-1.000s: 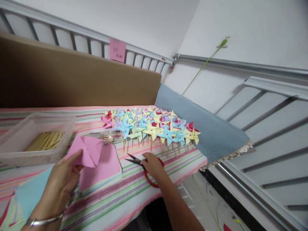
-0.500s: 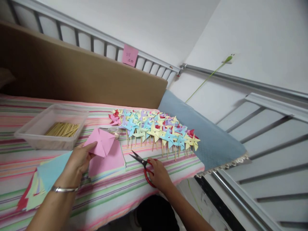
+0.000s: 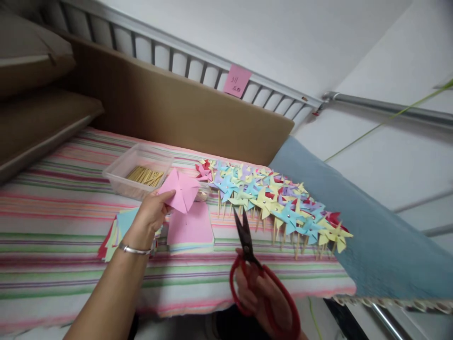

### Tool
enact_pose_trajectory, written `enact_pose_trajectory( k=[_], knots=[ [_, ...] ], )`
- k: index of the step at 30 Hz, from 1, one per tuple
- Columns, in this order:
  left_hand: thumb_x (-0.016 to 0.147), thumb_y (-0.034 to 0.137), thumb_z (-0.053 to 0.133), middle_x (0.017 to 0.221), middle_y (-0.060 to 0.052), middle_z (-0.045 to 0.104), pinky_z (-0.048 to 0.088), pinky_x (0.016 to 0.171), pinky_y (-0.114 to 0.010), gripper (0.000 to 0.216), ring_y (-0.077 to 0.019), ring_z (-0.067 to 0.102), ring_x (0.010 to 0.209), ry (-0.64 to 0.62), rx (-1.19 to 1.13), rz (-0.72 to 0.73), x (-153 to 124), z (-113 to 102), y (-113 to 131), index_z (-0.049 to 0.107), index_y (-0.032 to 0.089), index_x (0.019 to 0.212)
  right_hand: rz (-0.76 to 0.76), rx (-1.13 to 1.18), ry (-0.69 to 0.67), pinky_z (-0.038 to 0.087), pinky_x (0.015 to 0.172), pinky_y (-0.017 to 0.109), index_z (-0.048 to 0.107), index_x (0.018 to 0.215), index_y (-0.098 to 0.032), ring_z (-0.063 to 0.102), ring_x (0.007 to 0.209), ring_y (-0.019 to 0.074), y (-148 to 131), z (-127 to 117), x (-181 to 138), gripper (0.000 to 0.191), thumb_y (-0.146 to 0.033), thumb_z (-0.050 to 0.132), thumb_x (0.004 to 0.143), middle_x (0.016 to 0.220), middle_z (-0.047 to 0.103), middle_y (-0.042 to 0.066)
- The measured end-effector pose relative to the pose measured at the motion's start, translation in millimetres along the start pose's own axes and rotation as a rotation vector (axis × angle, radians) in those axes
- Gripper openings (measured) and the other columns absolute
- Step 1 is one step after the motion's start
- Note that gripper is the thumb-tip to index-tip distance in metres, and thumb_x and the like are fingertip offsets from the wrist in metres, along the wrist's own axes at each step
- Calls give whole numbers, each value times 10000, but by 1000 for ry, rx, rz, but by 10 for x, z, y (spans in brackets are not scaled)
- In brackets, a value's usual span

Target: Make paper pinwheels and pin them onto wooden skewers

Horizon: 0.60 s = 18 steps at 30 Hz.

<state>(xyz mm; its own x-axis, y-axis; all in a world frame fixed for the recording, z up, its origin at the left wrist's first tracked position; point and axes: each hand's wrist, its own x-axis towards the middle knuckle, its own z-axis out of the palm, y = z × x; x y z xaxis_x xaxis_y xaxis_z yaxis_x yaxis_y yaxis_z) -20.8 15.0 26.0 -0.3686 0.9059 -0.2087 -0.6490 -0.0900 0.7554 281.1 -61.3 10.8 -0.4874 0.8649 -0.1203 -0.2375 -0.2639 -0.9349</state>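
Observation:
Between the thumb and fingers of my left hand [image 3: 153, 208] is a pink paper square [image 3: 184, 190] with slits cut in from its corners. My right hand [image 3: 260, 293] grips red-handled scissors [image 3: 245, 236], raised over the near edge of the table with the blades slightly apart and pointing away from me. Below the held square lies a stack of pink and pale paper sheets [image 3: 191, 231]. Beside my left wrist is a fanned pile of coloured paper [image 3: 122, 229], partly covered by the arm. Finished paper pinwheels on sticks [image 3: 264, 200] crowd the right side.
A clear plastic box [image 3: 116, 174] of thin wooden sticks [image 3: 146, 175] stands behind my left hand. A cardboard panel [image 3: 184, 113] lines the back, with brown packages [image 3: 42, 118] at far left. The striped cloth [image 3: 191, 278] ends at the near edge.
My right hand has lifted the scissors off the table and drawn them towards me. My left hand still holds the pink square. The view has swung left.

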Motion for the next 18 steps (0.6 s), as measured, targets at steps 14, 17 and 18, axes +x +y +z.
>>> enact_pose_trajectory(
  k=[14, 17, 18],
  knots=[
    [535, 124, 768, 771, -58, 714, 504, 590, -253, 324, -153, 629, 634, 131, 74, 115, -5, -38, 259, 676, 98, 845, 122, -451, -169, 474, 577, 267, 527, 1012, -181, 599, 611, 135, 190, 698, 1019, 354, -455, 590, 796, 793, 645, 44],
    [542, 132, 764, 729, -41, 704, 490, 553, -243, 307, -141, 613, 592, 148, 109, 101, 16, -36, 223, 674, 103, 833, 174, -460, -141, 411, 463, 216, 540, 1005, -171, 501, 460, 83, 182, 681, 974, 428, -554, 539, 814, 667, 589, -2],
    [542, 137, 765, 726, -39, 703, 489, 547, -242, 308, -141, 612, 588, 151, 121, 100, 21, -35, 206, 673, 104, 835, 187, -478, -128, 387, 436, 199, 547, 1000, -174, 474, 436, 71, 172, 689, 961, 423, -554, 536, 816, 641, 573, -15]
  ],
)
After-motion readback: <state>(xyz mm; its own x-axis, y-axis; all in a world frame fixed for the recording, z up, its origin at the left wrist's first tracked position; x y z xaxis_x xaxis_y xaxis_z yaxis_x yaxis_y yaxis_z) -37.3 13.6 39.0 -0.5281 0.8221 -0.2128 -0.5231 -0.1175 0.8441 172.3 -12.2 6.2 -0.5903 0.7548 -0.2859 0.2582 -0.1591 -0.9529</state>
